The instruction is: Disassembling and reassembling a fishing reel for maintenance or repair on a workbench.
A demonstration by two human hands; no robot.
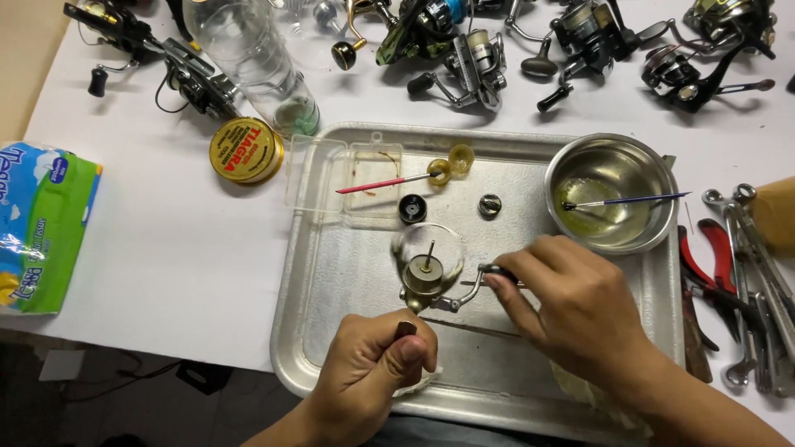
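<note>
So the left hand (pixel 374 364) was wrapped in a closed fist around the foot of a half-stripped spinning reel (pixel 424 280), thumb folded over the top of the stem. The reel sat just above the metal tray (pixel 331 273), roughly centre, rotor facing up with the bare shaft sticking out of the middle. The rotor edge looked smeared, so it was probably spinning, though I couldn't say for sure from one shot.

The right hand (pixel 580 306) was over on the reel's right side, fingertips pinched together on the dark handle knob (pixel 495 271).

Other bits in the tray: a steel bowl (pixel 613 186) at the top right with some yellowish oil in it and a blue-handled brush (pixel 629 200) resting across the rim, a clear plastic box (pixel 344 174) at the top left, a red-handled brush (pixel 385 184) lying across it, a black round cap (pixel 412 208) and a small metal knob (pixel 489 205) just above the reel.

Outside the tray, a yellow line spool (pixel 246 150) and a tissue pack (pixel 45 223) sat to the left, pliers and wrenches (pixel 737 273) were piled to the right, and more reels (pixel 580 41) lined the far edge of the table.
</note>
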